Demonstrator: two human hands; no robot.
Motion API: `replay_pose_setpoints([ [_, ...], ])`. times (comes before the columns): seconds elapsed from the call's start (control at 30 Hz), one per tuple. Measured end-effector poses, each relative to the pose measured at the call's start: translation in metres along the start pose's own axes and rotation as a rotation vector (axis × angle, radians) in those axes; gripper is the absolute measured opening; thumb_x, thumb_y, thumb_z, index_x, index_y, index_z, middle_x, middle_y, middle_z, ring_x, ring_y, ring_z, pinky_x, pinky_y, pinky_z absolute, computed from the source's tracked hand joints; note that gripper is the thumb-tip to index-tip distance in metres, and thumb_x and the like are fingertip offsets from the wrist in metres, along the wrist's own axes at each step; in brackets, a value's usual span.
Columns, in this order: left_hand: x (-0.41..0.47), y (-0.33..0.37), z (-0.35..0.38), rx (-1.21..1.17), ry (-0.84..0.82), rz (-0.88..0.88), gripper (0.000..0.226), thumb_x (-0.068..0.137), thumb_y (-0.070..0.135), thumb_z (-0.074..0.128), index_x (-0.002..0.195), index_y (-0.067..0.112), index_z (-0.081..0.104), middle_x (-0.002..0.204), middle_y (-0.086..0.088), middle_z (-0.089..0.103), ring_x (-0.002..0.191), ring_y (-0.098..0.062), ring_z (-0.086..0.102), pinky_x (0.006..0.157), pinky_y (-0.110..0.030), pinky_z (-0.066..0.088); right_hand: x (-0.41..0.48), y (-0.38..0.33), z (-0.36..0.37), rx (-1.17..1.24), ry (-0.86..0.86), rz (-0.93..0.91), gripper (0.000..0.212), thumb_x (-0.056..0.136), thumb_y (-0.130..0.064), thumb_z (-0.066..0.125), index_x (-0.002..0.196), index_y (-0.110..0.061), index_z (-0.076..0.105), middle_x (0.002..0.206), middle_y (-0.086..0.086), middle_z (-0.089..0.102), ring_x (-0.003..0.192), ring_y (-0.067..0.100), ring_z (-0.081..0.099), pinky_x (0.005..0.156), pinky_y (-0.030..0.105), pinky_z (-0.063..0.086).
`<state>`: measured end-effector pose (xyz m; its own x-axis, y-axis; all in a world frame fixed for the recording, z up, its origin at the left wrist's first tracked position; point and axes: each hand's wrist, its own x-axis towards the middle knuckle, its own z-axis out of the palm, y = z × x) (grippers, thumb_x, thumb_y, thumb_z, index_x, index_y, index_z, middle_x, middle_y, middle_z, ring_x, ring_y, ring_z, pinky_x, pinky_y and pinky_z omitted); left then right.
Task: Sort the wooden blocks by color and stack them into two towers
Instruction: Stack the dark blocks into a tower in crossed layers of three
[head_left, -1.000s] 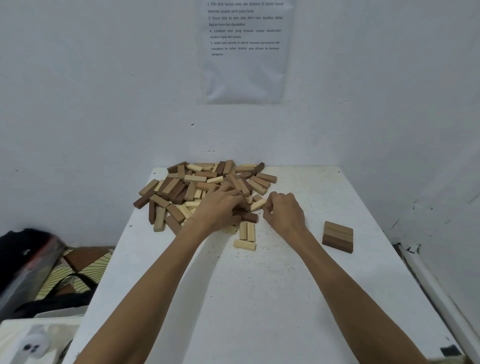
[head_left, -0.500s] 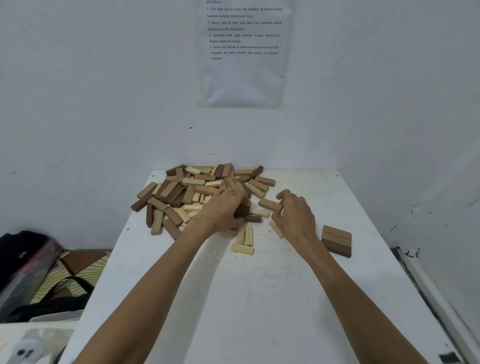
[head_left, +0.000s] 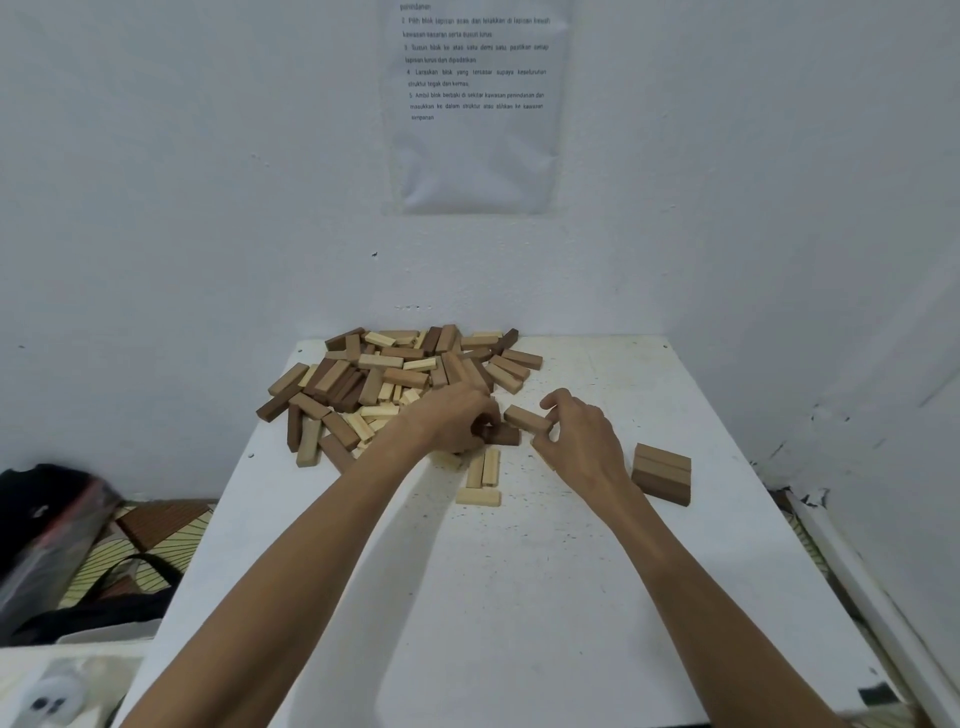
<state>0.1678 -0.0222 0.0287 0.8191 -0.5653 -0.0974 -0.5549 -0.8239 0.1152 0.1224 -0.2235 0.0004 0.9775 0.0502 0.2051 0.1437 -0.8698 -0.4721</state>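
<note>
A loose pile of wooden blocks (head_left: 395, 379), dark brown, mid brown and pale, covers the far left of the white table (head_left: 519, 597). My left hand (head_left: 452, 421) sits at the pile's near edge with fingers curled round a dark brown block (head_left: 501, 435). My right hand (head_left: 582, 436) pinches a mid-brown block (head_left: 525, 418) by its right end. Three pale blocks (head_left: 482, 475) lie just in front of my hands. A low layer of brown blocks (head_left: 662, 473) stands to the right of my right hand.
The table stands in a corner, with white walls behind and to the right and a printed sheet (head_left: 475, 104) on the back wall. Bags (head_left: 57, 535) and a patterned mat lie on the floor to the left. A white rail (head_left: 872, 597) runs along the right edge.
My right hand has drawn a mid-brown block out of the pile and moved it right. My left hand has stayed at the pile's edge and closed on a dark block.
</note>
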Motion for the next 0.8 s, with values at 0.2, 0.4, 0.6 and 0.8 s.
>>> replay_pose_setpoints([
  [0.2, 0.003, -0.004, 0.005, -0.100, 0.082, -0.028, 0.034, 0.087, 0.020, 0.077, 0.120, 0.015, 0.071, 0.096, 0.005, 0.058, 0.100, -0.019, 0.059, 0.079, -0.026, 0.040, -0.001, 0.004, -0.002, 0.017, 0.004, 0.004, 0.039, 0.091, -0.018, 0.069, 0.128, -0.017, 0.056, 0.110, 0.000, 0.070, 0.095, 0.019, 0.063, 0.073, 0.029, 0.051],
  [0.4, 0.008, 0.006, -0.002, -0.265, 0.139, -0.058, 0.042, 0.084, 0.020, 0.081, 0.122, 0.014, 0.064, 0.107, 0.001, 0.068, 0.098, -0.014, 0.058, 0.087, -0.025, 0.047, -0.001, 0.010, -0.003, -0.017, 0.041, 0.059, 0.034, 0.093, -0.017, 0.066, 0.126, -0.017, 0.057, 0.110, 0.000, 0.070, 0.096, 0.020, 0.063, 0.075, 0.031, 0.051],
  [0.6, 0.018, 0.020, -0.001, -0.364, 0.092, -0.043, 0.046, 0.078, 0.020, 0.087, 0.110, 0.015, 0.056, 0.106, 0.001, 0.065, 0.095, -0.017, 0.061, 0.088, -0.038, 0.054, -0.002, 0.017, -0.006, -0.048, 0.027, 0.089, 0.038, 0.091, -0.017, 0.068, 0.129, -0.016, 0.058, 0.114, 0.003, 0.070, 0.104, 0.024, 0.061, 0.080, 0.037, 0.054],
  [0.8, 0.009, 0.012, 0.012, -0.172, 0.180, -0.164, 0.065, 0.074, 0.050, 0.085, 0.122, 0.016, 0.056, 0.119, 0.004, 0.053, 0.101, -0.013, 0.048, 0.088, -0.033, 0.049, -0.003, 0.023, -0.009, -0.019, 0.028, 0.071, 0.043, 0.092, -0.015, 0.067, 0.134, -0.012, 0.059, 0.117, 0.005, 0.069, 0.107, 0.025, 0.061, 0.086, 0.039, 0.053],
])
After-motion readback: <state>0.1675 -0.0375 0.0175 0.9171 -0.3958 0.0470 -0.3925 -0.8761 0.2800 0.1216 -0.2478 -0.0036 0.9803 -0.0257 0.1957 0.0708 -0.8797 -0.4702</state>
